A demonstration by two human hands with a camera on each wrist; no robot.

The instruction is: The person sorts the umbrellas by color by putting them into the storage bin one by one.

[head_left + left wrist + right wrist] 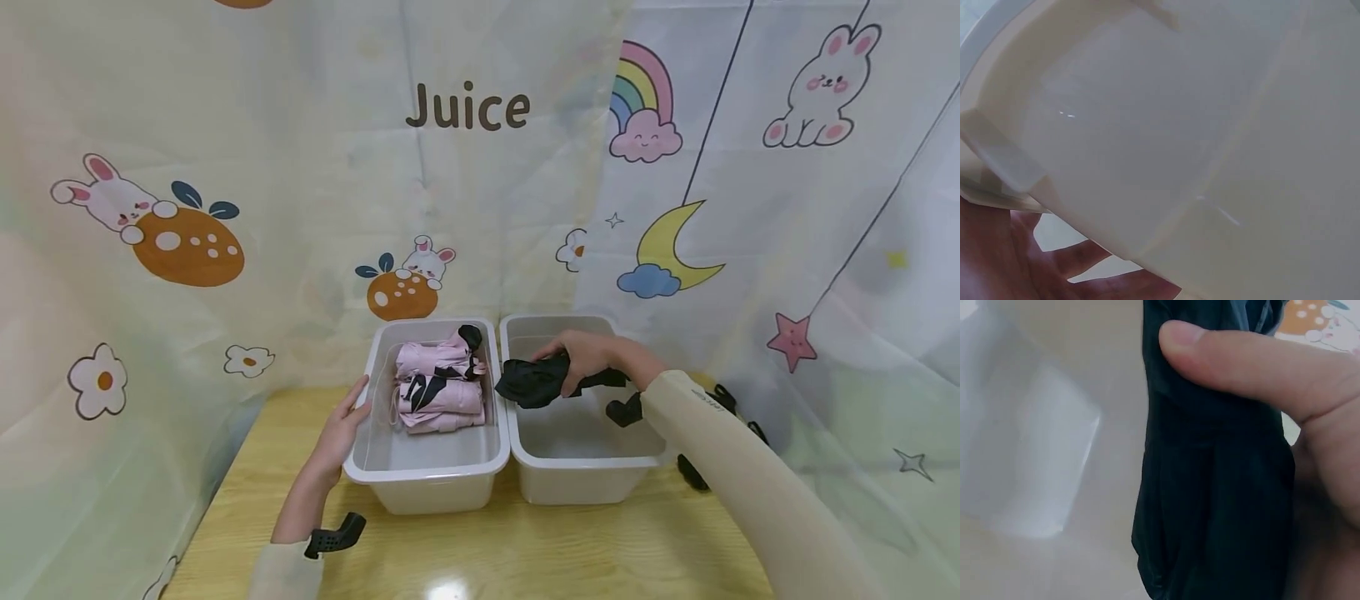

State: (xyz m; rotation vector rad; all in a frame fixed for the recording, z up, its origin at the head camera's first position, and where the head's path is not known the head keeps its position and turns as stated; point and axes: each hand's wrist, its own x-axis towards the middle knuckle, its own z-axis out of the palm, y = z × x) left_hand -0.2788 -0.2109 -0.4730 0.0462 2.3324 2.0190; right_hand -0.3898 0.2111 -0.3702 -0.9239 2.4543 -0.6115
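My right hand [588,357] grips a black folded umbrella [534,382] above the right bin [577,463], near the rim it shares with the left bin. In the right wrist view the thumb [1229,359] lies across the dark fabric [1216,487]. My left hand [337,433] rests at the left side of the left bin [427,477], its fingers extended against the rim; the left wrist view shows the fingers [1079,259] spread beside the bin wall [1147,125]. Pink folded umbrellas [442,398] with black straps lie stacked inside the left bin.
Both bins stand side by side on a wooden table [450,550], close to a printed cloth backdrop [480,208]. Black items [692,473] lie right of the right bin, partly hidden by my right sleeve [720,450].
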